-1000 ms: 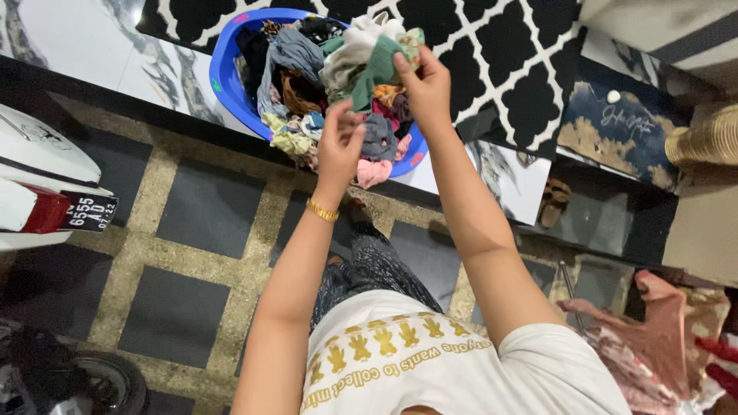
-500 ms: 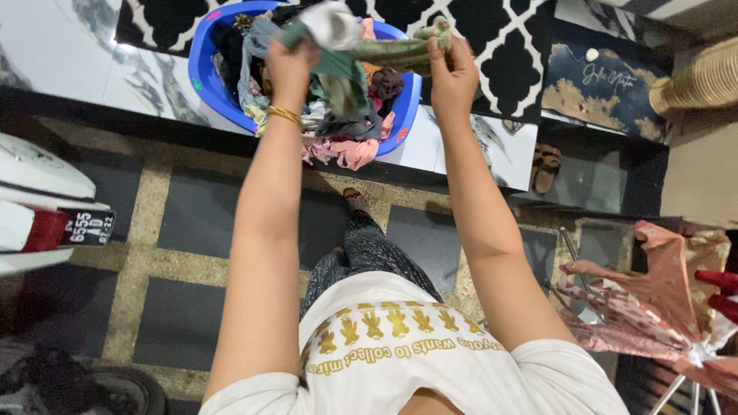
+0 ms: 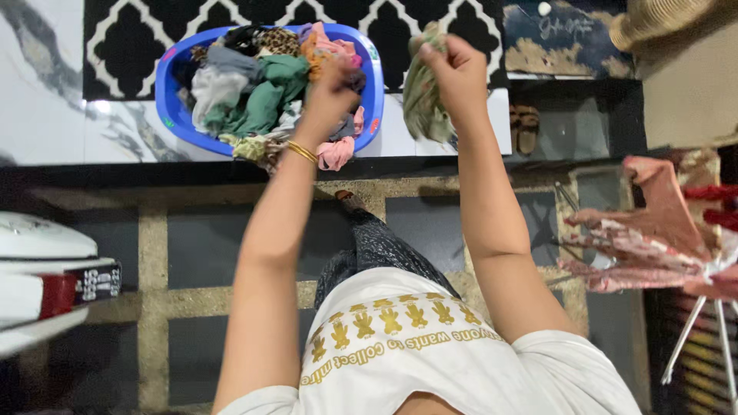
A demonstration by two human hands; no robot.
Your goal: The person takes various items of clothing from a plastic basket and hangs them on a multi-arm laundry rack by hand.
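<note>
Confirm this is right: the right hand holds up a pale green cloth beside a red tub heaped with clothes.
Not quite. The tub is blue, not red; the head view shows it. The rest stands: the right hand holds up a pale green cloth beside the tub, which is heaped with clothes.

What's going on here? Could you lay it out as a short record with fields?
Place: tiled floor beside a patterned rug
Left hand: closed, over the blue basin of mixed clothes
Right hand: grips a pale green cloth, hanging clear of the basin
Wrist: gold bangle on the left
Nearby: sandals, clothes on a drying rack
</note>
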